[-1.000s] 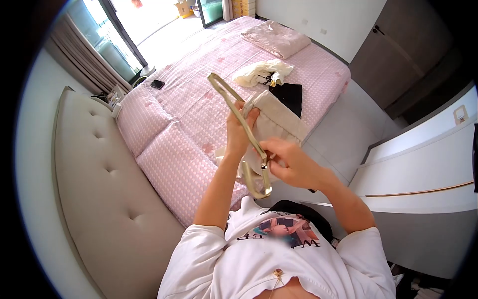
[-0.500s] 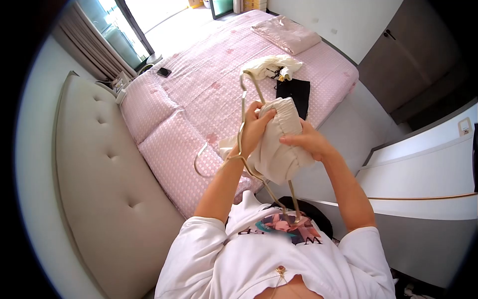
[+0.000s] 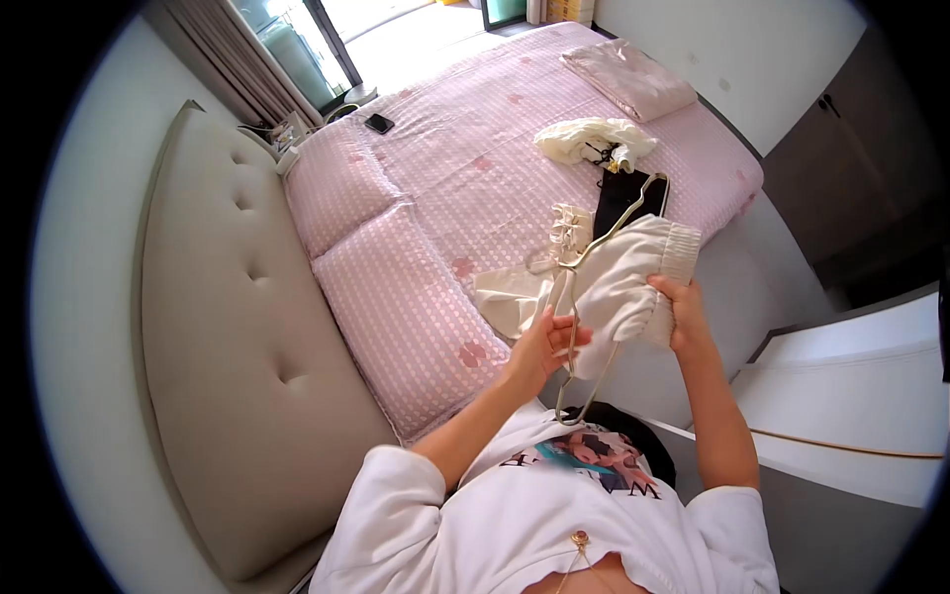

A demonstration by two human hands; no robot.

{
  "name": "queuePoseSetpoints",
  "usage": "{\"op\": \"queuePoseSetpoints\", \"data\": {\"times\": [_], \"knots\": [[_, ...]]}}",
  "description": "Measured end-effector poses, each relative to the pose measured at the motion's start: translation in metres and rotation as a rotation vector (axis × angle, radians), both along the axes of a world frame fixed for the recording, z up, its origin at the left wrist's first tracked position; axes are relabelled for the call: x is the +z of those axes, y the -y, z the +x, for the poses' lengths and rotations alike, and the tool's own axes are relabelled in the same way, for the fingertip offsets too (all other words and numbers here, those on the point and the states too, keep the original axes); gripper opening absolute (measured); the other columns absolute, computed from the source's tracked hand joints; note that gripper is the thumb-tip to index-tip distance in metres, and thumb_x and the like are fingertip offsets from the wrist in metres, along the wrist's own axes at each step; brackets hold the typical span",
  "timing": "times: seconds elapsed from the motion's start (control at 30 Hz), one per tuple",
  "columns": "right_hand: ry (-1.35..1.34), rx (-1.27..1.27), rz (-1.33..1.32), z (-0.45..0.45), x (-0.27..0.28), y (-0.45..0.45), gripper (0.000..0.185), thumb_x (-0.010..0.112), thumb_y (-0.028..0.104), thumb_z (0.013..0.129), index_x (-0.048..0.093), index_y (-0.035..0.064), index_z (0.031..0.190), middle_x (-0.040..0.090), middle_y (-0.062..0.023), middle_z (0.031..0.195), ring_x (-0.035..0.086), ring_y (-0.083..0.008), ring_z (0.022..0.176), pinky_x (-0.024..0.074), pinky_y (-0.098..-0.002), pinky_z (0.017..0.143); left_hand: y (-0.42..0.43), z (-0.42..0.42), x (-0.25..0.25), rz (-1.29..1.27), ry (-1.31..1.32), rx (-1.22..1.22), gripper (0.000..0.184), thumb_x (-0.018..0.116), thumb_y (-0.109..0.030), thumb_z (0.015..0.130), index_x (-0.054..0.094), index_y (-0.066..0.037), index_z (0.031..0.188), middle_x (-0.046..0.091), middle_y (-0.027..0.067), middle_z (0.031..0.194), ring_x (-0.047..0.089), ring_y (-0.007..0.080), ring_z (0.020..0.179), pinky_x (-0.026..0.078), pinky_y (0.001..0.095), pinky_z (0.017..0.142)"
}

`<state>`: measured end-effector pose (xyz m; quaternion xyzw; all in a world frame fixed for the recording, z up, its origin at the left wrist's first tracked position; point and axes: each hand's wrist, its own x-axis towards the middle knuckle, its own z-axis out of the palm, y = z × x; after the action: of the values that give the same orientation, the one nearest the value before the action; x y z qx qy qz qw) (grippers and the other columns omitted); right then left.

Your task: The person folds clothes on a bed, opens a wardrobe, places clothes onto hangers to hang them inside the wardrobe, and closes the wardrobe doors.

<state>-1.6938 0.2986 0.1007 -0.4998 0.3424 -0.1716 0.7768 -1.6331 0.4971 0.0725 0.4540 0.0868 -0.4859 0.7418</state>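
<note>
My right hand (image 3: 681, 309) grips cream trousers (image 3: 633, 277) near their gathered elastic waistband, thumb on top of the cloth. A gold wire hanger (image 3: 616, 230) lies across the trousers, one end over the black cloth and the other close to my shirt. At the lower part of the hanger is my left hand (image 3: 542, 354), fingers apart beside the wire; whether they touch it I cannot tell. Part of the cream fabric (image 3: 507, 297) hangs down to the left over the bed edge. Some of the hanger's frame is hard to separate from the fabric.
The bed (image 3: 445, 168) has a pink patterned cover and pillows (image 3: 396, 297). On it lie a cream garment (image 3: 584, 139), black cloth (image 3: 618, 203), a folded pink quilt (image 3: 628, 79) and a phone (image 3: 378, 124). A padded headboard (image 3: 247, 337) stands left, a white cabinet (image 3: 851, 396) right.
My left hand has let go of the trousers and moved down. My right hand has shifted right with the trousers, which are more spread out. The hanger has turned and the view has swung left.
</note>
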Motion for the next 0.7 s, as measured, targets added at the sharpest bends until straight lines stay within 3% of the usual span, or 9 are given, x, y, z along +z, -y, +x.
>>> {"op": "queuePoseSetpoints", "data": {"times": [0.07, 0.2, 0.27, 0.33, 0.4, 0.47, 0.5, 0.53, 0.7], "knots": [[0.037, -0.016, 0.034, 0.004, -0.001, 0.000, 0.027, 0.061, 0.000, 0.070, 0.057, -0.0036, 0.097, 0.062, -0.0097, 0.084, 0.061, -0.0195, 0.068, 0.0520, -0.0318, 0.062, -0.001, -0.015, 0.001, -0.061, -0.249, 0.051, 0.024, 0.046, -0.022, 0.092, 0.048, -0.002, 0.107, 0.052, 0.0033, 0.075, 0.053, 0.0125, 0.062, 0.044, 0.0247, 0.053], [-0.019, 0.029, -0.160, 0.015, 0.007, -0.002, 0.027, 0.061, 0.001, 0.068, 0.058, -0.0046, 0.094, 0.063, -0.0113, 0.084, 0.062, -0.0204, 0.069, 0.0506, -0.0331, 0.064, 0.007, -0.005, -0.022, 0.013, 0.011, -0.077, 0.025, 0.044, -0.020, 0.093, 0.048, -0.001, 0.109, 0.039, -0.0020, 0.059, 0.040, 0.0088, 0.041, 0.040, 0.0240, 0.041], [-0.328, 0.250, -1.064, 0.017, 0.018, 0.000, 0.027, 0.061, 0.001, 0.065, 0.060, -0.0057, 0.091, 0.064, -0.0131, 0.083, 0.062, -0.0200, 0.070, 0.0491, -0.0329, 0.065, 0.005, 0.013, -0.026, 0.156, 0.429, -0.138, 0.023, 0.043, -0.018, 0.093, 0.050, -0.001, 0.107, 0.037, -0.0033, 0.055, 0.036, 0.0073, 0.037, 0.036, 0.0235, 0.035], [-0.373, 0.241, -1.095, 0.020, 0.009, 0.004, 0.027, 0.060, 0.005, 0.063, 0.061, -0.0055, 0.088, 0.065, -0.0144, 0.080, 0.063, -0.0211, 0.071, 0.0488, -0.0329, 0.065, 0.005, 0.027, -0.018, 0.266, 0.548, -0.291, 0.022, 0.043, -0.017, 0.093, 0.053, -0.002, 0.105, 0.038, -0.0035, 0.054, 0.034, 0.0069, 0.035, 0.032, 0.0222, 0.032], [-0.167, 0.143, -0.557, 0.027, 0.005, 0.008, 0.027, 0.060, 0.008, 0.068, 0.061, -0.0058, 0.090, 0.064, -0.0142, 0.084, 0.063, -0.0231, 0.071, 0.0497, -0.0338, 0.067, 0.006, 0.034, -0.016, 0.369, 0.622, -0.356, 0.023, 0.045, -0.017, 0.092, 0.055, -0.002, 0.106, 0.041, -0.0021, 0.055, 0.040, 0.0077, 0.039, 0.034, 0.0248, 0.035], [-0.058, 0.075, -0.308, 0.039, 0.018, 0.008, 0.027, 0.058, 0.010, 0.074, 0.058, -0.0054, 0.096, 0.063, -0.0130, 0.088, 0.063, -0.0238, 0.075, 0.0514, -0.0355, 0.068, 0.010, 0.040, -0.037, 0.567, 0.952, -0.350, 0.024, 0.047, -0.020, 0.090, 0.055, -0.001, 0.104, 0.061, 0.0196, 0.076, 0.059, 0.0295, 0.066, 0.048, 0.0364, 0.061], [0.116, 0.084, -0.012, 0.047, 0.025, 0.015, 0.027, 0.056, 0.009, 0.077, 0.055, -0.0047, 0.100, 0.062, -0.0123, 0.090, 0.062, -0.0235, 0.077, 0.0521, -0.0358, 0.070, 0.012, 0.044, -0.039, 0.559, 0.921, -0.386, 0.029, 0.045, -0.019, 0.090, 0.048, -0.004, 0.115, 0.059, 0.0277, 0.094, 0.056, 0.0410, 0.091, 0.043, 0.0406, 0.081], [0.289, 0.091, 0.284, 0.054, 0.036, 0.019, 0.027, 0.055, 0.008, 0.080, 0.052, -0.0039, 0.104, 0.060, -0.0116, 0.093, 0.062, -0.0231, 0.080, 0.0528, -0.0361, 0.071, 0.014, 0.046, -0.035, 0.557, 0.922, -0.386, 0.029, 0.045, -0.019, 0.090, 0.048, -0.004, 0.115, 0.059, 0.0277, 0.094, 0.056, 0.0410, 0.091, 0.043, 0.0406, 0.081], [0.564, 0.003, 0.255, 0.082, 0.155, 0.019, 0.024, 0.052, 0.013, 0.085, 0.053, 0.0007, 0.105, 0.061, -0.0127, 0.095, 0.061, -0.0245, 0.088, 0.0513, -0.0386, 0.079, 0.034, 0.087, 0.020, 0.420, 1.106, -0.353, 0.053, 0.045, -0.011, 0.088, 0.018, -0.014, 0.134, 0.052, 0.0337, 0.106, 0.050, 0.0472, 0.103, 0.039, 0.0457, 0.087]]}}
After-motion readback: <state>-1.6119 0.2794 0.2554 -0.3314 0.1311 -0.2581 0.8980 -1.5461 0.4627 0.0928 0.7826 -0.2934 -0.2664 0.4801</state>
